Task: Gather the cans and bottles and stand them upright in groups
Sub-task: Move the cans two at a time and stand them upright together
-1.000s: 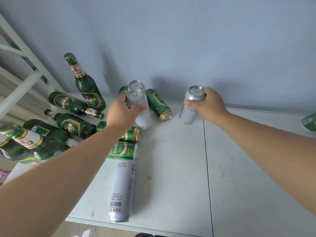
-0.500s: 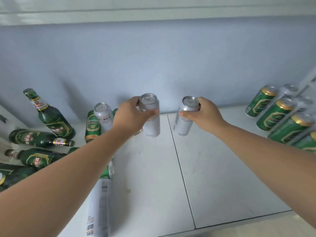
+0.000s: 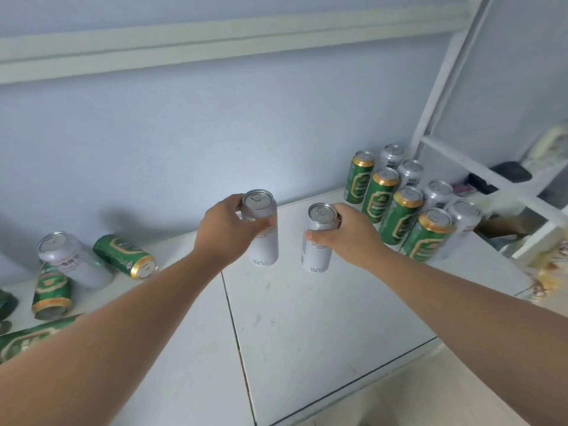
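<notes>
Right, nearest me the white tabletop [image 3: 307, 333] runs out beneath both forearms. At eight o'clock a green and gold aluminium can [image 3: 27, 336] lies on its side by the near edge.

Further out, dead ahead, my left hand [image 3: 227, 229] wraps fingers and thumb round the upper part of a plain silver aluminium can [image 3: 266, 244]. Just at its three o'clock my right hand [image 3: 349, 235] grips a second silver can [image 3: 318, 253] the same way, close under the rim. Both cans are upright, a touch tilted, near each other but apart. Whether their bases touch the table I cannot tell.

I judge them light, thin-walled and smooth: easy to lift, easy to dent if squeezed, and apt to slip or topple if set down carelessly. The stiff shoulder under the rim is the sound place to hold, and that is where both grips sit.

At nine o'clock several toppled cans [image 3: 73, 262], silver and green, lie in a loose heap. At two o'clock the standing group of cans [image 3: 399, 213], green in front and silver behind, stands in rows near the pale blue wall [image 3: 184, 133]. The silver row looks the place for these two.
</notes>
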Demonstrator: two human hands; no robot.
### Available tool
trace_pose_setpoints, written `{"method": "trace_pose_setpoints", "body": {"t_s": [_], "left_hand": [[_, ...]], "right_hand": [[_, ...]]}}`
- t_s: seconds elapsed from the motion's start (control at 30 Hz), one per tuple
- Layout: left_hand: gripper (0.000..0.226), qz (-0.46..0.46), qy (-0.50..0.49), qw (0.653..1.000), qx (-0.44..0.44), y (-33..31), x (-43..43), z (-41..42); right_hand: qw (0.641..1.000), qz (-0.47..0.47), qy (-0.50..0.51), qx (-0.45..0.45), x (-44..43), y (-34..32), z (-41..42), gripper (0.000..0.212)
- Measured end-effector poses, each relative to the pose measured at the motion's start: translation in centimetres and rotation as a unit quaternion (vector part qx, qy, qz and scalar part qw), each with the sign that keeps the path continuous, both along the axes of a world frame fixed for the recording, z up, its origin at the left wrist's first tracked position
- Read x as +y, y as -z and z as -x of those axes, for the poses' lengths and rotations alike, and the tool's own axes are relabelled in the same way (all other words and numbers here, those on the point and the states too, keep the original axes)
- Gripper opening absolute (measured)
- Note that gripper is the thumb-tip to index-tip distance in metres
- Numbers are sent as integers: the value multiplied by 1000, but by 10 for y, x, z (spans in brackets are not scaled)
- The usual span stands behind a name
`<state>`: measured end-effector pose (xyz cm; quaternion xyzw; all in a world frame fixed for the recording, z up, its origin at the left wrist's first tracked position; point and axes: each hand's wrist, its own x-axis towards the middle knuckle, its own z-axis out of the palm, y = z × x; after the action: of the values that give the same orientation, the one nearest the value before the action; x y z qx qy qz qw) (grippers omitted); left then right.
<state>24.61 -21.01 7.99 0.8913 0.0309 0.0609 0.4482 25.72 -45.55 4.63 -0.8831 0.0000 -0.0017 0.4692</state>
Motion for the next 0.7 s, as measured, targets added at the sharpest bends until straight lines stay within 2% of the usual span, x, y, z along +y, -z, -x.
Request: {"method": "trace_pose_setpoints", "body": {"t_s": [0.2,0.33,0.7], "left_hand": [[44,0,-15,1000,13,12,-82,-10],[41,-2,-39,999,15,19,-122,-16],[44,-19,-57,997,53,21,-157,-62]], "right_hand": [[999,21,-25,18,-68,15,-5,48],[999,2,-45,30,-97,25,-10,57],[997,-38,-44,57,-118,38,-34,51]]}}
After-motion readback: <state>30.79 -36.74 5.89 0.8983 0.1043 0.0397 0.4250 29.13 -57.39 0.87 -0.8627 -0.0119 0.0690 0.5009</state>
